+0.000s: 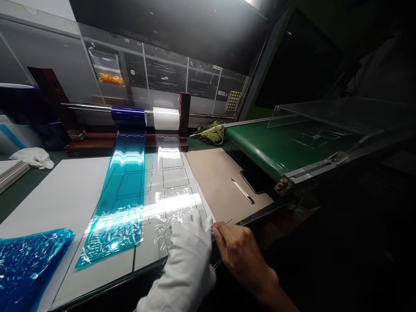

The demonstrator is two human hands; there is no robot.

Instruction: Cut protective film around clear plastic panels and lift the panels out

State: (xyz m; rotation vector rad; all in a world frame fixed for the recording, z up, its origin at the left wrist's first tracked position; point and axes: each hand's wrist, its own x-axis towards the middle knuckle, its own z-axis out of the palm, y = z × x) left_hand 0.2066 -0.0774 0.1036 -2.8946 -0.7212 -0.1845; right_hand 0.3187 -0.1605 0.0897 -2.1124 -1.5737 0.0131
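My left hand (191, 247), in a white glove, bends its fingers over the lower end of the clear film (173, 201); what its fingers hold is hidden. Right beside it, my bare right hand (242, 251) is closed, thumb and forefinger pinched by the left thumb. A thin, clear edge (217, 262) shows just under both hands, too small to name. The clear film comes down from a white roll (166, 119). Left of it, a wrinkled blue film strip (121, 195) runs down from a dark blue roll (129, 116) over a sheet with drawn rectangles.
A wooden stand (184, 115) carries the rolls on a metal rod. Crumpled blue film (35, 264) lies front left. On a brown board (211, 173) rest a pen (242, 191) and a dark phone-like slab (251, 181). A green conveyor belt (260, 147) stands to the right.
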